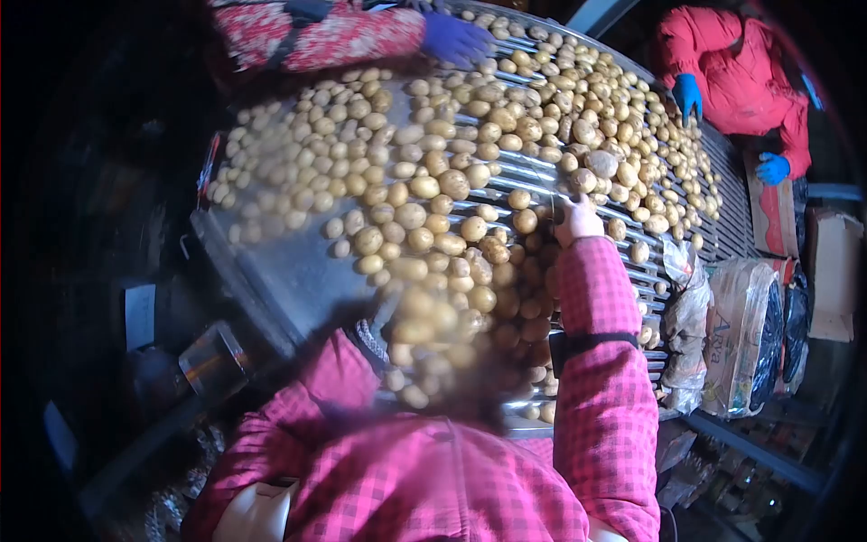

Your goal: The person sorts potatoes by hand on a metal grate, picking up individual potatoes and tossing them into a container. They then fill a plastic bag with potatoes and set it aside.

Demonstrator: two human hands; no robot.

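Many potatoes (473,228) lie across a sorting surface of metal bars (526,172). My right hand (579,219) reaches over the bars at centre right, its fingers slightly apart at the lower edge of a potato (584,181); no potato is seen lifted in it. A larger, paler potato (601,163) lies just beyond. My left hand (383,316) is low on the left side of the pile, beside blurred potatoes (423,316). It is dark and smeared, so its fingers cannot be made out.
A co-worker's purple-gloved hand (458,41) is over the potatoes at the top. Another person in red (731,72), with blue gloves (687,96), stands at the upper right. A smooth metal plate (289,280) is at left. Wrapped bags and a box (736,334) stand at right.
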